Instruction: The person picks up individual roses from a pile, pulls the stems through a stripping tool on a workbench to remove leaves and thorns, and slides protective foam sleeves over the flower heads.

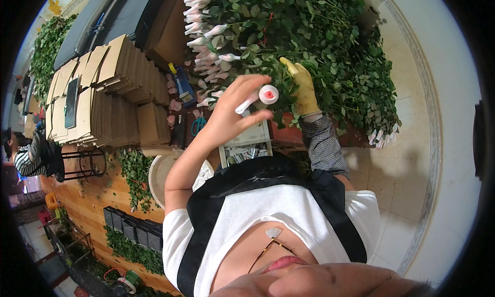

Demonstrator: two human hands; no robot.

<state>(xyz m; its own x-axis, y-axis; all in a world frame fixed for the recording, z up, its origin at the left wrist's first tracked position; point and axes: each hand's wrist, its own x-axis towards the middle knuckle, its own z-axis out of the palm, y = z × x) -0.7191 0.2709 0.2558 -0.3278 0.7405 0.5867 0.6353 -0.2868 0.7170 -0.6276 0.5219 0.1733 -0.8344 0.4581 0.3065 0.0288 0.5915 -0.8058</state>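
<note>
My bare left hand (232, 106) curves around a pink-red rose (269, 95) with a white collar, its fingers and thumb apart on either side of the bloom. A white tapered sleeve (246, 103) shows beside the palm; whether the hand touches it I cannot tell. Close on the right is my right hand (305, 88) in a yellow glove, closed among leafy stems under the bloom; the rose's own stem is hidden. Beyond both hands lies a large heap of leafy rose stems (309, 34), with white-sleeved buds (198, 26) lined along its left side.
Stacked cardboard pieces (111, 70) stand at left, with a dark phone (72, 103) on them. Teal scissors (198, 125) and a blue tool (183, 85) lie nearer. An open drawer (247, 142) and a white bin (157, 178) are close to my body. Another person (36, 155) sits far left.
</note>
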